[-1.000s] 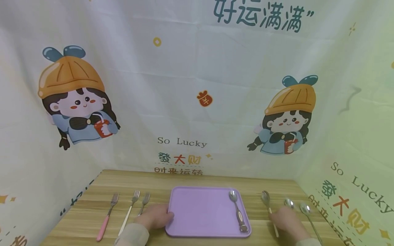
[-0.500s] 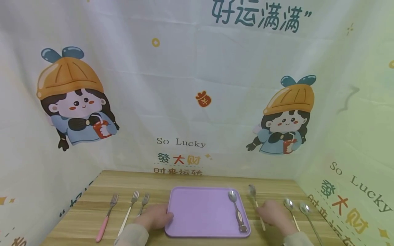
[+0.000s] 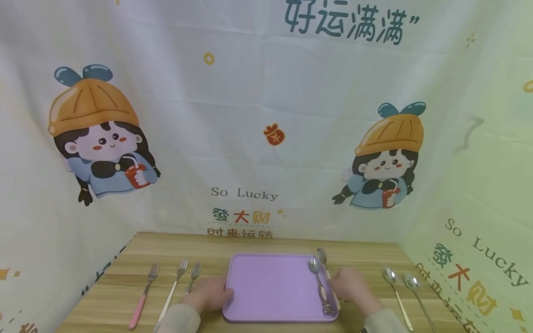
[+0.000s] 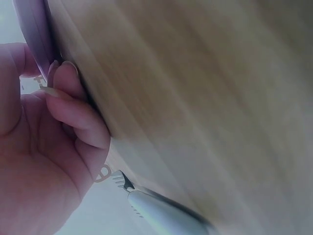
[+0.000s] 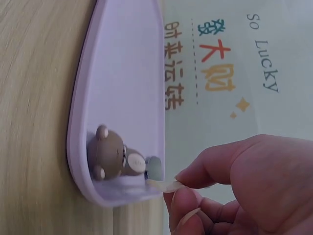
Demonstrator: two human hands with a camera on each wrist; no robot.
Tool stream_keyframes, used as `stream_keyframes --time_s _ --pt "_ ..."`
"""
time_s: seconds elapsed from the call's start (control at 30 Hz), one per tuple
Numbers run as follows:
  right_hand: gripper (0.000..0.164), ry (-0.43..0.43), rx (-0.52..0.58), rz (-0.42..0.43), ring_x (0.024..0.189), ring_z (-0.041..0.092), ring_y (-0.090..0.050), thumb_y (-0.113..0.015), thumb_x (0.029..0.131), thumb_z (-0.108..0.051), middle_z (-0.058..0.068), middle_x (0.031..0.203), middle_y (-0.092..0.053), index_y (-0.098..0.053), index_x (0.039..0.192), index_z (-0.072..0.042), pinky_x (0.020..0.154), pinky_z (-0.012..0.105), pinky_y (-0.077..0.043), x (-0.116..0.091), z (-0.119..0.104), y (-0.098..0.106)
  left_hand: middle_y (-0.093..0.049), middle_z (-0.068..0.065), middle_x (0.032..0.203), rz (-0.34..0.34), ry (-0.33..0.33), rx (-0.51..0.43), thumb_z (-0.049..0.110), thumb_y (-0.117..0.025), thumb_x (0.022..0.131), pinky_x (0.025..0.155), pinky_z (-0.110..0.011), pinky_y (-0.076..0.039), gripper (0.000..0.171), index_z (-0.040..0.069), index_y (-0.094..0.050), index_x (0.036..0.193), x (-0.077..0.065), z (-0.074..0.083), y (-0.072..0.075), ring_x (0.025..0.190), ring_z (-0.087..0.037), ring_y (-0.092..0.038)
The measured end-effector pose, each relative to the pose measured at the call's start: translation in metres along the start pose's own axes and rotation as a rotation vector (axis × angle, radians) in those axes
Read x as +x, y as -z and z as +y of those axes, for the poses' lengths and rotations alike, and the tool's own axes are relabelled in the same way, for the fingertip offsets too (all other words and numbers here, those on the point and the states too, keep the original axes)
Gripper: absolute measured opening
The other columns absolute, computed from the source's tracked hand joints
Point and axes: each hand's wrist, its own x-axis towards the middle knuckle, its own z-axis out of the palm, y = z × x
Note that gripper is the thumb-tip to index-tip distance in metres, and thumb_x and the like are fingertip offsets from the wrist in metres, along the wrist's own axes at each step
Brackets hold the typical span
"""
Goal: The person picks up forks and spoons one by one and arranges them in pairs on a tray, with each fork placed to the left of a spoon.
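A pale purple tray (image 3: 270, 289) lies in the middle of the wooden table. My left hand (image 3: 210, 294) grips its left edge between thumb and fingers; the left wrist view shows the fingers curled at the rim. My right hand (image 3: 351, 286) pinches a spoon (image 3: 321, 254) with a cream handle at the tray's right edge, its bowl pointing away from me. My fingers hide part of that handle. Inside the tray, along the right side, lies another spoon (image 3: 323, 293) whose brown handle ends in a bear figure (image 5: 110, 154).
Left of the tray lie a pink-handled fork (image 3: 139, 305), a white-handled fork (image 3: 170, 296) and a third fork (image 3: 194, 273) partly behind my left hand. Two more spoons, one nearer (image 3: 390, 276) and one farther right (image 3: 411, 280), lie on the table. A printed cloth (image 3: 258, 83) hangs behind.
My right hand has carried the cream-handled spoon leftward from beside the other spoons to the tray's right edge. The left hand has stayed on the tray.
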Motion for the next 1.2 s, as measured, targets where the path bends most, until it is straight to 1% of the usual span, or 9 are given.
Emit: stream_keyframes --time_s 0.17,0.33,0.53,0.7,0.83,0.93,1.0,1.07,1.2 --pt "0.034 0.01 0.002 -0.009 0.05 0.008 -0.044 -0.07 0.094 -0.014 -0.003 0.057 -0.052 -0.056 0.063 -0.013 0.047 0.017 -0.035 0.0 -0.011 -0.009 -0.075 -0.006 0.094 -0.011 0.007 -0.012 0.03 -0.062 0.099 0.097 -0.056 -0.058 0.019 0.013 -0.071 0.095 -0.002 0.001 0.002 0.089 -0.028 -0.069" --pt "0.035 0.029 0.022 -0.004 0.049 0.008 -0.042 -0.07 0.091 -0.008 -0.004 0.056 -0.049 -0.052 0.061 -0.014 0.046 0.017 -0.033 0.0 -0.018 -0.017 -0.075 -0.005 0.094 -0.011 0.016 -0.008 0.029 -0.062 0.098 0.097 -0.056 -0.058 0.019 0.013 -0.071 0.095 0.0 -0.001 0.0 0.088 -0.027 -0.068" --pt "0.025 0.02 0.06 -0.025 0.052 0.012 -0.048 -0.07 0.091 -0.005 0.001 0.061 -0.054 -0.056 0.07 -0.009 0.045 0.019 -0.039 0.0 -0.024 -0.025 -0.077 -0.006 0.096 -0.006 0.004 -0.013 0.03 -0.063 0.098 0.098 -0.057 -0.058 0.02 0.012 -0.073 0.098 0.001 -0.002 0.0 0.091 -0.029 -0.07" --pt "0.02 0.041 0.02 -0.006 0.051 0.014 -0.05 -0.071 0.089 -0.005 0.004 0.063 -0.057 -0.058 0.073 -0.005 0.044 0.022 -0.043 0.0 -0.028 -0.031 -0.077 -0.009 0.097 -0.009 -0.033 0.002 0.03 -0.061 0.098 0.097 -0.057 -0.058 0.024 0.01 -0.073 0.099 0.006 -0.01 -0.004 0.091 -0.03 -0.071" --pt "0.011 0.055 -0.018 0.002 0.056 0.018 -0.056 -0.073 0.089 -0.004 0.007 0.069 -0.059 -0.066 0.084 0.003 0.048 0.027 -0.05 -0.001 -0.032 -0.034 -0.078 -0.008 0.098 -0.006 -0.023 0.002 0.031 -0.061 0.099 0.098 -0.057 -0.058 0.025 0.01 -0.074 0.102 0.005 -0.009 -0.004 0.093 -0.031 -0.072" --pt "0.012 0.019 -0.038 -0.017 0.059 0.021 -0.059 -0.073 0.091 -0.006 0.008 0.072 -0.06 -0.067 0.087 0.004 0.05 0.029 -0.053 0.006 -0.029 -0.042 -0.078 -0.008 0.1 -0.001 0.0 -0.01 0.03 -0.063 0.098 0.101 -0.058 -0.058 0.023 0.011 -0.075 0.103 0.002 -0.002 -0.002 0.096 -0.032 -0.073" --pt "0.014 -0.007 -0.041 -0.029 0.06 0.02 -0.059 -0.073 0.092 -0.006 0.009 0.072 -0.061 -0.066 0.084 0.003 0.051 0.029 -0.053 0.006 -0.03 -0.044 -0.079 -0.008 0.101 0.0 0.003 -0.005 0.03 -0.063 0.098 0.102 -0.058 -0.058 0.023 0.011 -0.075 0.104 0.001 -0.001 -0.002 0.097 -0.033 -0.073" --pt "0.019 -0.015 -0.053 -0.026 0.059 0.019 -0.058 -0.073 0.092 -0.006 0.008 0.07 -0.06 -0.062 0.077 -0.002 0.05 0.028 -0.051 0.005 -0.031 -0.045 -0.079 -0.008 0.102 -0.002 0.004 -0.009 0.03 -0.063 0.098 0.102 -0.058 -0.057 0.022 0.012 -0.075 0.104 0.0 0.0 -0.001 0.098 -0.033 -0.074" --pt "0.026 0.02 -0.121 0.012 0.057 0.016 -0.055 -0.074 0.09 -0.007 0.006 0.067 -0.058 -0.056 0.071 -0.007 0.051 0.027 -0.047 -0.005 -0.039 -0.041 -0.079 -0.007 0.102 -0.003 0.005 -0.011 0.029 -0.063 0.098 0.102 -0.058 -0.058 0.021 0.012 -0.075 0.102 0.0 0.0 0.0 0.098 -0.033 -0.073"
